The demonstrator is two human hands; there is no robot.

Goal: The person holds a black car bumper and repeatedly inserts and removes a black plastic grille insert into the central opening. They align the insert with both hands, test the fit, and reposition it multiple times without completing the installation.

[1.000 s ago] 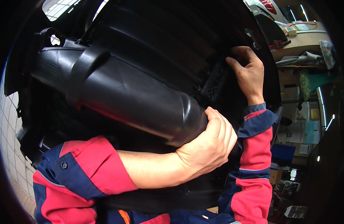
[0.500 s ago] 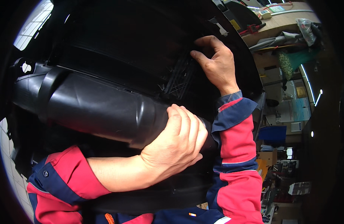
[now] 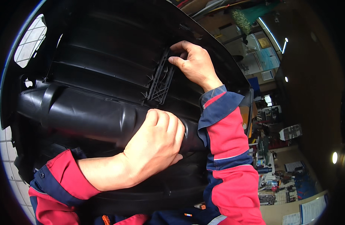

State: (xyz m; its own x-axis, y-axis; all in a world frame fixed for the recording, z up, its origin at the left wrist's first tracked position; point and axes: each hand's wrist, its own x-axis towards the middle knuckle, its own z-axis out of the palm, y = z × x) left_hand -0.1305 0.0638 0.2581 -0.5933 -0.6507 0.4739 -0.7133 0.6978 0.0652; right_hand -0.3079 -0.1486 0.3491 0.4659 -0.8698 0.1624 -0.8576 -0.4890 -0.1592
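A large black plastic panel with a long rounded, tube-like ridge fills the middle of the view. My left hand is closed over the right part of this ridge, its fingers wrapped over the far side. A narrow black ribbed bracket with crossed struts stands on the panel beyond the ridge. At the bracket's far end, my right hand pinches it between thumb and forefinger. The other right fingers are curled and partly hidden.
Through a cutout in the panel at the far left, light floor tiles show. On the right lies a workbench with tools and papers. A green net bag is at the upper right, beyond the panel's edge.
The view has shifted, so the panel's far edge and the room behind appear farther left. Both hands keep their places, left on the ridge and right at the bracket's end.
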